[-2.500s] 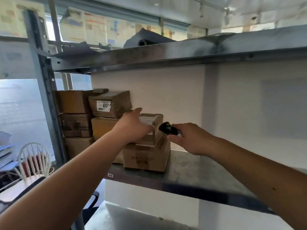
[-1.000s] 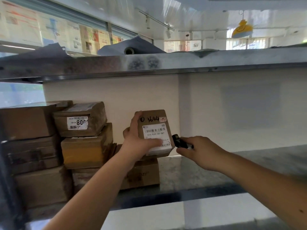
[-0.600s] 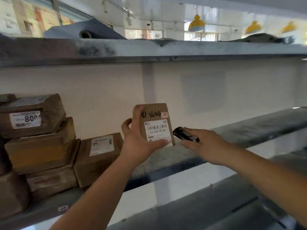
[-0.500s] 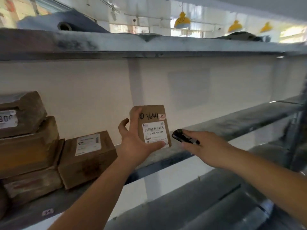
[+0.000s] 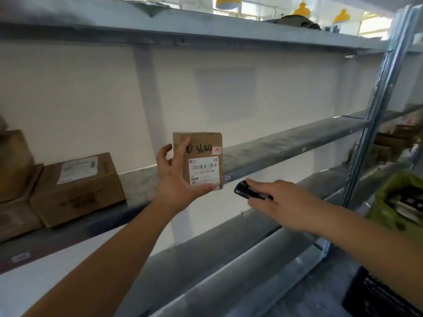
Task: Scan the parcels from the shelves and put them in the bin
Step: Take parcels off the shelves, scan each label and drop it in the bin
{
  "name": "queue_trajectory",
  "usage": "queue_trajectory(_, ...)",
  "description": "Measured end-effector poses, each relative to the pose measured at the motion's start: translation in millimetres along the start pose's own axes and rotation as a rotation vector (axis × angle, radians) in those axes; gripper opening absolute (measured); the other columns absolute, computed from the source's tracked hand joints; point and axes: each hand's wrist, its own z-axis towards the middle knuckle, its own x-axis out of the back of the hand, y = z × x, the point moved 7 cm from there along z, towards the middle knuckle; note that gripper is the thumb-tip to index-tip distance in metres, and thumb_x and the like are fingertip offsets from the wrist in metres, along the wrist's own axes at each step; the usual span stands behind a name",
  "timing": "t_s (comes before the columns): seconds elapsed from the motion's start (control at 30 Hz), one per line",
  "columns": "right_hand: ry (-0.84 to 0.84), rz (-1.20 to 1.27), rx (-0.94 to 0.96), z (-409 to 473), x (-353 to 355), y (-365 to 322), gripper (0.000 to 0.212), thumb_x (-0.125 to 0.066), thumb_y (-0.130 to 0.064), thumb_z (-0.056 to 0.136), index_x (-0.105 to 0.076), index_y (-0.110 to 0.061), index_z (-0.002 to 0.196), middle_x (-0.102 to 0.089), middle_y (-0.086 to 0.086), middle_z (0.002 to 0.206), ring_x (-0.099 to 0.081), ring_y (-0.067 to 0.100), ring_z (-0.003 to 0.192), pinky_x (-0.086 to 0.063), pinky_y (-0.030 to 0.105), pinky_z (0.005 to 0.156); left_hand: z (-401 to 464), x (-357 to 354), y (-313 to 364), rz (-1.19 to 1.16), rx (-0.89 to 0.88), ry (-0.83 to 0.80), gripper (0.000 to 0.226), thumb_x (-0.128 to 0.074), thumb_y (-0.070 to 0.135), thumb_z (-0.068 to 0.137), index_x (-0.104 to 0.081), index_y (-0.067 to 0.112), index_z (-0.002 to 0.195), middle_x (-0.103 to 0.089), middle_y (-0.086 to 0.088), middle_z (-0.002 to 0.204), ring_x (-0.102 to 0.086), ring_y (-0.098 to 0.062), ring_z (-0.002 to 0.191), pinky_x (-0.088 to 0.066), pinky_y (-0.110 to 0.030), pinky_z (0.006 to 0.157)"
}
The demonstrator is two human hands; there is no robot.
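Parcel (image 5: 198, 160) being held upright in front of the middle shelf (image 5: 286, 143), label facing the camera.
Left hand (image 5: 177, 181) is gripping it, thumb under, fingers behind; right hand (image 5: 281, 203) is closing around the black scanner (image 5: 248, 192), aimed low and just beside the barcode, so the scan is risking a miss. Thin pinch is risking a slip. Dark crate (image 5: 375, 294) and green bag (image 5: 398, 200) are sitting right; cardboard box (image 5: 77, 186) is resting left on the shelf.

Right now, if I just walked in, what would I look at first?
Probably the small brown parcel, held up mid-picture by the left hand, with "3644" scrawled above its barcode label. Just right of it, the right hand holds a black scanner. On the shelf at the left sits another cardboard box.
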Motion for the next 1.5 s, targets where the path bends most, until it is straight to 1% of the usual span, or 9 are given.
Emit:
queue_trajectory(0.13, -0.049, -0.043, 0.038, -8, 5, 12, 0.059, -0.05, -0.06, 0.102, -0.029, -0.053, 0.157, -0.047, -0.019, 0.089, -0.057, 0.007, 0.076, -0.039, 0.021, 0.062, -5, -8, 7, 0.036, 0.017, 0.038, 0.127, -0.102, 0.036, 0.061, -0.019, 0.058, 0.154, -0.004, 0.012, 0.16, -0.03, -0.004, 0.133, -0.034, -0.011, 0.103)
queue_trajectory(0.3, -0.147, -0.113, 0.113, -24, 5, 34, 0.06, -0.048, -0.063, 0.101, -0.026, -0.057, 0.156, -0.045, -0.021, 0.093, -0.06, 0.008, 0.079, -0.047, 0.022, 0.067, -9, -19, 25, 0.125, 0.051, 0.104, 0.126, -0.1, 0.04, 0.062, -0.017, 0.055, 0.155, -0.005, 0.011, 0.16, -0.029, -0.006, 0.129, -0.04, -0.023, 0.105)
queue_trajectory(0.47, -0.192, -0.174, 0.167, -35, 11, 55, 0.058, -0.045, -0.063, 0.102, -0.025, -0.058, 0.156, -0.045, -0.019, 0.095, -0.058, 0.009, 0.08, -0.042, 0.021, 0.064, -12, -28, 38, 0.192, 0.067, 0.15, 0.126, -0.1, 0.042, 0.062, -0.015, 0.057, 0.154, -0.006, 0.011, 0.16, -0.037, -0.016, 0.136, -0.046, -0.041, 0.115)
queue_trajectory(0.6, -0.224, -0.239, 0.202, -43, 18, 74, 0.058, -0.044, -0.066, 0.101, -0.025, -0.058, 0.156, -0.046, -0.017, 0.102, -0.059, 0.011, 0.086, -0.054, 0.03, 0.08, -13, -36, 48, 0.225, 0.09, 0.173, 0.126, -0.1, 0.04, 0.062, -0.013, 0.063, 0.15, -0.006, 0.014, 0.157, -0.037, -0.026, 0.143, -0.047, -0.048, 0.115)
queue_trajectory(0.9, -0.219, -0.233, 0.208, -53, 26, 110, 0.057, -0.045, -0.067, 0.1, -0.029, -0.058, 0.154, -0.05, -0.013, 0.104, -0.06, 0.011, 0.084, -0.054, 0.029, 0.076, -15, -52, 63, 0.264, 0.121, 0.19, 0.128, -0.1, 0.04, 0.063, -0.01, 0.06, 0.152, -0.007, 0.01, 0.158, -0.035, -0.029, 0.144, -0.044, -0.044, 0.117)
queue_trajectory(1.07, -0.145, -0.131, 0.197, -50, 38, 134, 0.042, -0.048, -0.067, 0.098, -0.051, -0.053, 0.138, -0.059, -0.008, 0.092, -0.063, 0.015, 0.076, -0.053, 0.033, 0.071, -23, -86, 86, 0.141, 0.173, 0.175, 0.128, -0.101, 0.039, 0.063, -0.01, 0.063, 0.151, -0.015, 0.007, 0.156, -0.04, -0.019, 0.131, -0.05, -0.039, 0.106)
queue_trajectory(1.2, -0.105, -0.072, 0.182, -51, 45, 159, 0.038, -0.051, -0.062, 0.1, -0.055, -0.049, 0.135, -0.066, -0.012, 0.09, -0.064, 0.009, 0.079, -0.057, 0.034, 0.077, -35, -127, 104, 0.014, 0.198, 0.127, 0.132, -0.101, 0.041, 0.059, -0.011, 0.062, 0.153, -0.02, 0.004, 0.154, -0.041, -0.013, 0.122, -0.045, -0.027, 0.098)
queue_trajectory(1.3, -0.092, -0.048, 0.155, -58, 48, 187, 0.037, -0.053, -0.056, 0.102, -0.058, -0.041, 0.136, -0.069, -0.009, 0.095, -0.064, 0.008, 0.081, -0.057, 0.034, 0.08, -47, -163, 114, -0.052, 0.22, 0.091, 0.133, -0.102, 0.041, 0.057, -0.013, 0.061, 0.154, -0.019, 0.004, 0.154, -0.041, -0.013, 0.123, -0.041, -0.029, 0.104)
queue_trajectory(1.5, -0.037, -0.017, -0.011, -88, 47, 271, 0.038, -0.053, -0.058, 0.101, -0.058, -0.043, 0.136, -0.063, -0.008, 0.086, -0.061, 0.007, 0.075, -0.052, 0.029, 0.067, -61, -244, 129, -0.151, 0.227, -0.034, 0.129, -0.103, 0.037, 0.057, -0.016, 0.063, 0.15, -0.02, 0.002, 0.154, -0.04, -0.01, 0.121, -0.037, -0.023, 0.105)
